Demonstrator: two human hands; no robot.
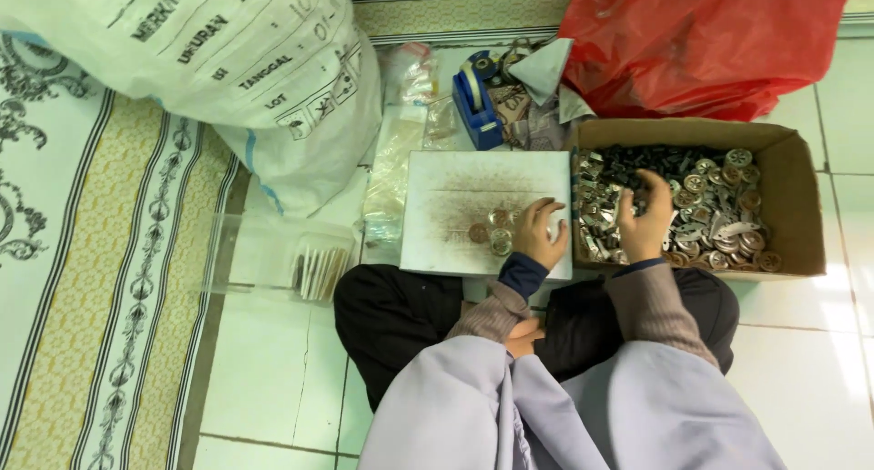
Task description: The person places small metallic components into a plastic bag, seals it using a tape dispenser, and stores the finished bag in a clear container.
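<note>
The left hand is being rested on the right edge of a white board, its fingers curled loosely over a few round metal discs lying at the board's middle; whether a disc is being pinched cannot be told. The right hand is being held inside an open cardboard box, fingers bent down into a heap of metal parts, round silvery pieces at the right and darker ones at the back; what is being gripped there cannot be told.

The board is being kept on the floor just before the crossed legs, touching the box's left wall. A blue tape dispenser is standing just behind the board. A red plastic bag is lying behind the box. A large white sack with dark printed lettering and a row of small square symbols is lying at the upper left, partly on a patterned mat. A clear plastic tray holding thin flat pieces is sitting on the tiled floor left of the board.
</note>
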